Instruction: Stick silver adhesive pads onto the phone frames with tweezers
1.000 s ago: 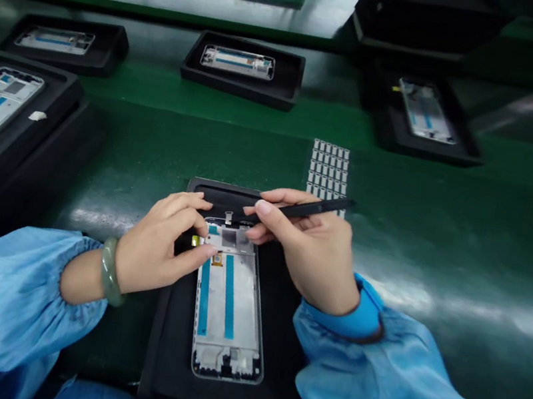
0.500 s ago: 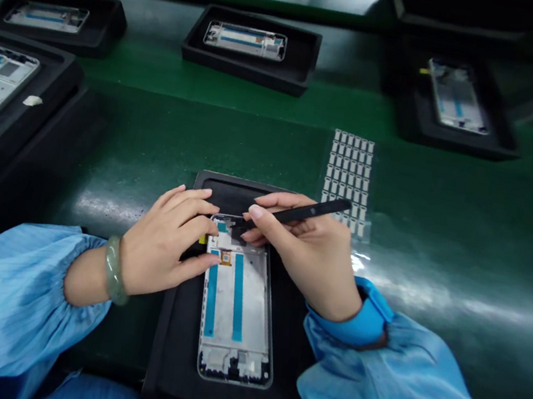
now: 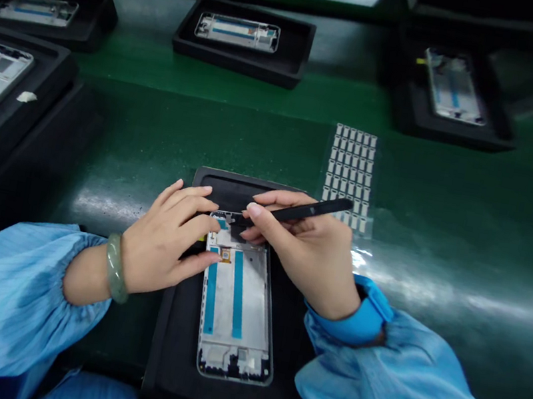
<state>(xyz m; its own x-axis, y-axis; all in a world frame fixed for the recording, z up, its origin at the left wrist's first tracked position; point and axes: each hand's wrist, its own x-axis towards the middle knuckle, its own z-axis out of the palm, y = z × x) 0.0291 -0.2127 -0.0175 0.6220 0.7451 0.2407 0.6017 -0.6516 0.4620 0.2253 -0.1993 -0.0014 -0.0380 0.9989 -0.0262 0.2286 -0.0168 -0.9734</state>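
A silver phone frame [image 3: 251,298] with two blue strips lies in a black tray [image 3: 170,359] in front of me. My left hand [image 3: 166,238] has its fingers spread, their tips resting at the frame's upper left edge, beside a small orange connector [image 3: 226,255]. Held between the fingers of my right hand [image 3: 318,255] is a black pen-like tool [image 3: 312,211], probably tweezers. It slants down to the left toward the top part of the frame, where dark parts and my fingers partly hide its tip.
Behind the right hand lies a sheet of small grey pieces [image 3: 351,166]. Black trays with phone frames stand at the back left [image 3: 87,36], back middle [image 3: 287,71] and back right [image 3: 496,138]. Another tray [image 3: 31,115] at the left holds a frame and a white scrap [image 3: 26,97].
The view has shifted slightly, so the back trays appear a little higher and farther left. Both hands keep nearly the same place over the frame, and the right hand still holds the black tool.
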